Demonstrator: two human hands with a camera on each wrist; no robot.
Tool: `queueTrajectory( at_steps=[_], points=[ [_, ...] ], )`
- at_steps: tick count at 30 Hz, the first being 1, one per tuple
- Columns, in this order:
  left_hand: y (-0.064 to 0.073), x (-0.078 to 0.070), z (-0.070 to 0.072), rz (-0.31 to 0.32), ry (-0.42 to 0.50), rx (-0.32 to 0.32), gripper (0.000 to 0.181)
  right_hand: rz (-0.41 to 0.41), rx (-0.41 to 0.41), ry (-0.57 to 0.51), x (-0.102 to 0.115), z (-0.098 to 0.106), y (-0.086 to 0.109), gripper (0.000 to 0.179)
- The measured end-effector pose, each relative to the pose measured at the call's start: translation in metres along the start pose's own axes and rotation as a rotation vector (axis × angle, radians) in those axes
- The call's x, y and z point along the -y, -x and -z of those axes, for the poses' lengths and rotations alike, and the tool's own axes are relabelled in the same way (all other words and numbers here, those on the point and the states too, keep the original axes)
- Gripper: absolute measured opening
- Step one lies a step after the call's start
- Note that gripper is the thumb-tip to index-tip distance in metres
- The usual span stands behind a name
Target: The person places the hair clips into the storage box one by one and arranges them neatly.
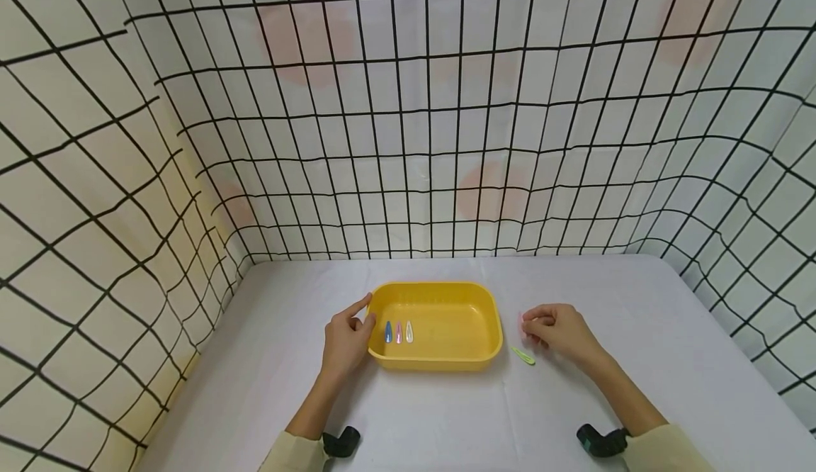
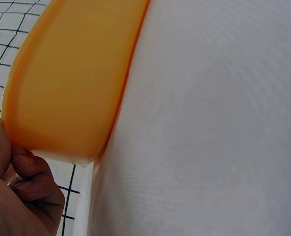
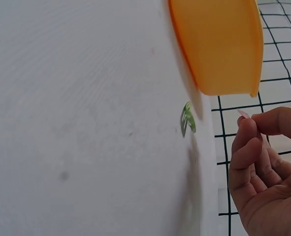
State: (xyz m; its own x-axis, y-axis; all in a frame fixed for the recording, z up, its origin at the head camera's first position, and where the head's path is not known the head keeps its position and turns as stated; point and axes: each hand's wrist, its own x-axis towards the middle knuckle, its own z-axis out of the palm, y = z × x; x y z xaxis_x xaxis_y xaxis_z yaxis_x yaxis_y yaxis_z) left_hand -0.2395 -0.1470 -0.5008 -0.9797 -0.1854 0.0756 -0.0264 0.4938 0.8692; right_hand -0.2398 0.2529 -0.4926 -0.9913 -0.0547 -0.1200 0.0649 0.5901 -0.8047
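Note:
A yellow plastic tray [image 1: 440,363] stands in the middle of the white table. Its left end is held by my left hand [image 1: 344,341], thumb and fingers at the rim. Inside, toward the left, a blue hair clip [image 1: 388,332], a pink hair clip [image 1: 399,332] and a white hair clip [image 1: 409,331] lie side by side in a row. Right of the tray, my right hand [image 1: 561,332] pinches another pink hair clip [image 3: 243,114] between thumb and forefinger, its tip poking out. Close below that hand, a green hair clip [image 1: 523,356] lies on the tabletop.
White walls with a black wire grid [image 1: 430,153] enclose the table [image 1: 446,422] at the back and on both sides. Dark camera mounts [image 1: 342,442] are worn at both wrists, beside pale sleeves [image 1: 295,452].

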Motion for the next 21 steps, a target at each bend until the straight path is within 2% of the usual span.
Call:
queueTrajectory(
  at_steps=[6,12,21],
  points=[
    [0.000,0.000,0.000,0.003,-0.001,0.001,0.045,-0.017,0.002,-0.064,0.009,0.002,-0.001,0.027],
    [0.000,0.000,0.000,0.001,0.003,-0.003,0.045,-0.006,-0.013,-0.143,0.019,0.000,-0.002,0.028],
    [0.000,0.001,-0.001,-0.004,0.010,0.001,0.045,0.025,0.011,-0.218,0.037,-0.006,-0.005,0.032]
  ],
)
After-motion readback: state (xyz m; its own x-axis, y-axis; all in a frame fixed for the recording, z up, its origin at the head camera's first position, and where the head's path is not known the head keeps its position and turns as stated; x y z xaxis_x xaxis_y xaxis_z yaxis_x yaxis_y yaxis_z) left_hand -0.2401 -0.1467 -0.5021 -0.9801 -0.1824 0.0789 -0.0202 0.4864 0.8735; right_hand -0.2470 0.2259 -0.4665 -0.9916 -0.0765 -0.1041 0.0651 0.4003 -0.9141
